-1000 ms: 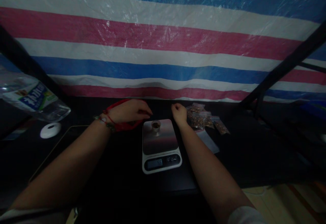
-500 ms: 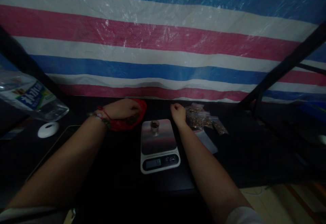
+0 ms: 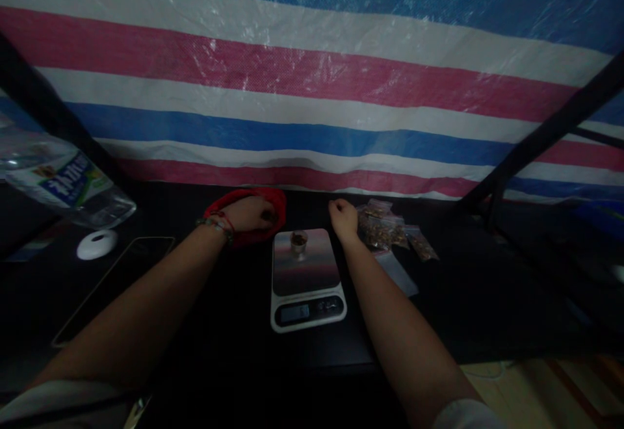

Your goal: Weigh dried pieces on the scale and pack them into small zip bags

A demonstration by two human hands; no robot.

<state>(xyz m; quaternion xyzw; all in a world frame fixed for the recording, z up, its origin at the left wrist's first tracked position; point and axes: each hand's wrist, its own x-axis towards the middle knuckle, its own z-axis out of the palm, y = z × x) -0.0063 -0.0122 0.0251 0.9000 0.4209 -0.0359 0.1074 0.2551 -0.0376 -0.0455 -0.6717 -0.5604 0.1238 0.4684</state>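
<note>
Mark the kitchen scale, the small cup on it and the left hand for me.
kitchen scale (image 3: 306,276): head view, on the bare metal plate
small cup (image 3: 299,242): head view, on its front wall
left hand (image 3: 248,213): head view, on the back of the hand

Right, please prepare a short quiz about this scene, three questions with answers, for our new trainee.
1. True or false: the small cup stands on the metal plate of the scale.
2. The left hand is at which thing? A) bottle B) red container C) phone
3. Fill in: seen by the wearer, the filled plastic bags lie to the ___ of the scale.

Key: 1. True; 2. B; 3. right
</note>
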